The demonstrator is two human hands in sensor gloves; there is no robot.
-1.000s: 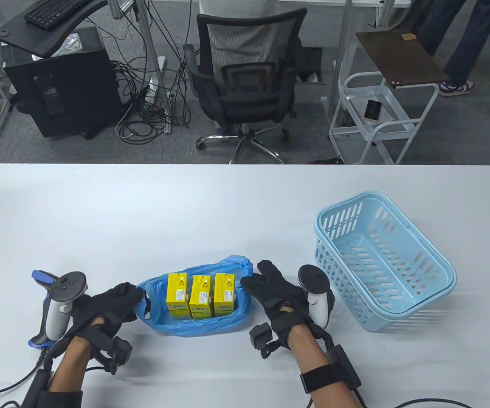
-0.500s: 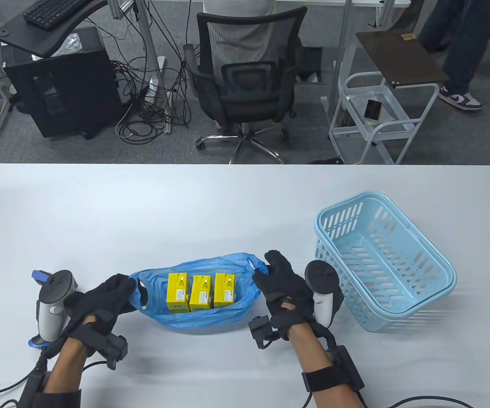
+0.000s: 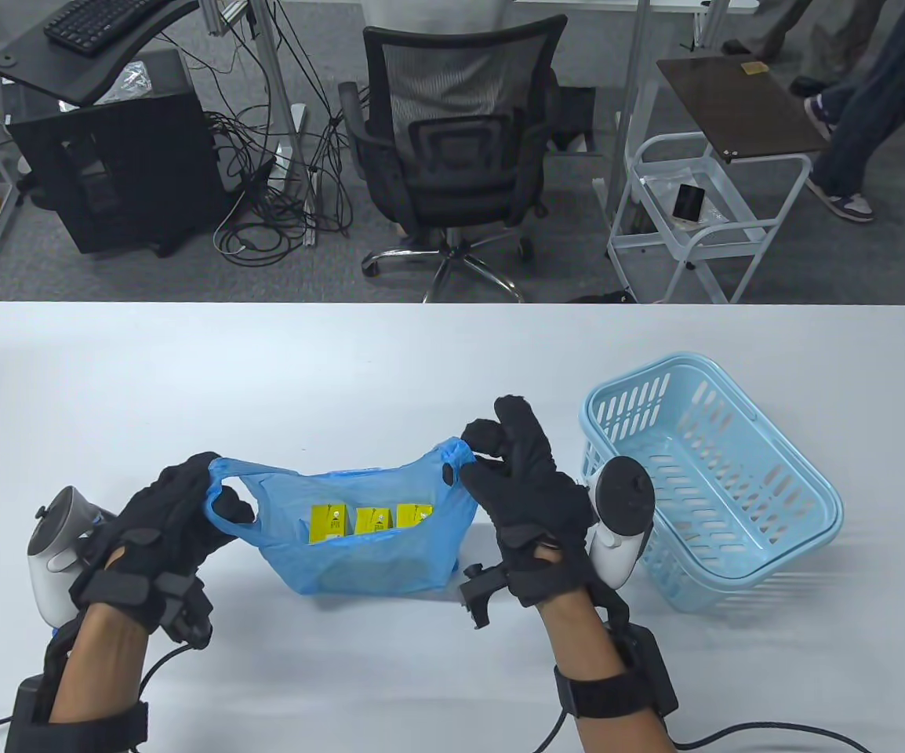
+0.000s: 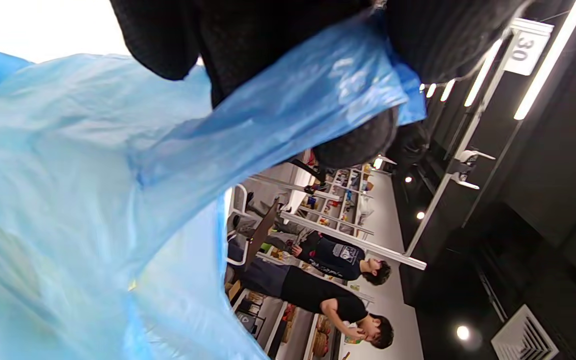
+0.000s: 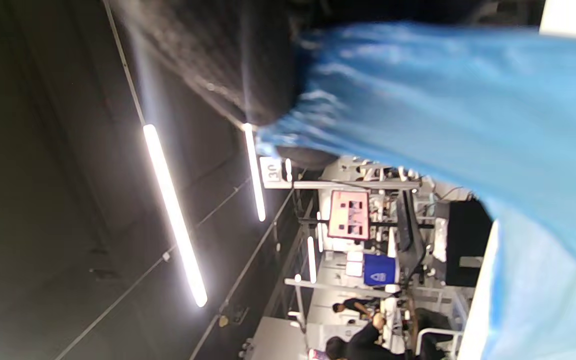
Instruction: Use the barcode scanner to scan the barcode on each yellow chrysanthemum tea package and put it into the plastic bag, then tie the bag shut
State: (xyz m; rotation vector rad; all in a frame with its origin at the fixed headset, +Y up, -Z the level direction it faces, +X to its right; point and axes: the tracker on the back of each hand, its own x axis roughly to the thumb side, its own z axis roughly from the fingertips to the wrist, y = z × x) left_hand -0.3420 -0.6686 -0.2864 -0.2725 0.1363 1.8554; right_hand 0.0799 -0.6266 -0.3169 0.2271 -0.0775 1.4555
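A blue plastic bag (image 3: 374, 553) stands raised at the table's near middle, with three yellow tea packages (image 3: 370, 522) showing through its open mouth. My left hand (image 3: 186, 502) grips the bag's left handle loop. My right hand (image 3: 499, 463) pinches the right handle between thumb and fingers. In the left wrist view the blue film (image 4: 93, 200) stretches under my gloved fingers (image 4: 358, 145). The right wrist view shows the bag (image 5: 443, 115) pulled taut from my fingers (image 5: 248, 75). The barcode scanner is hidden behind my left hand and its tracker.
A light blue basket (image 3: 703, 478) lies tilted on the table right of the bag, close to my right hand. The far half of the white table (image 3: 343, 369) holds nothing. An office chair (image 3: 452, 149) and a white cart (image 3: 703, 212) stand beyond the far edge.
Both hands took the bag's handles and lifted them up and apart. The bag rose from lying flat to standing, so only the packages' tops show. My left hand now covers the scanner.
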